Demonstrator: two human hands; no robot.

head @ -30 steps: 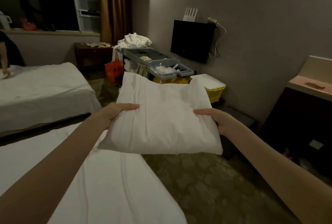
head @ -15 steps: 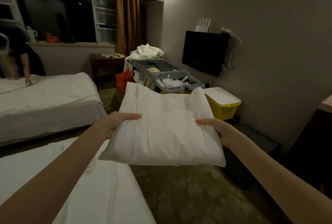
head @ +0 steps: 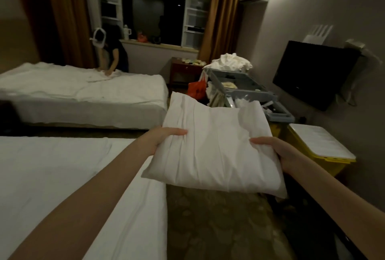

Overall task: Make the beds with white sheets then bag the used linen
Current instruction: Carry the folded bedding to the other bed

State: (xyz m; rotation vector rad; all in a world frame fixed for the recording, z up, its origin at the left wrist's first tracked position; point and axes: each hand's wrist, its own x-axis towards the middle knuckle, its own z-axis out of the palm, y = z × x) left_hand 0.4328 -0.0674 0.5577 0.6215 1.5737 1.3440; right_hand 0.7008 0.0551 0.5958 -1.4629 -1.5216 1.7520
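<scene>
From the head camera, both arms reach out over the gap beside the near bed [head: 62, 176]. The left hand [head: 164, 137] grips the left edge of a white pillow [head: 214, 151], thumb on top; the right hand [head: 275, 151] grips its right edge. The pillow hangs in the air above the carpet. Behind it stands a grey cart [head: 245, 91] heaped with linen [head: 229, 62]. At the far bed [head: 83, 91], another person [head: 112, 51] bends over the sheet.

Two bare, sleeveless forearms
</scene>
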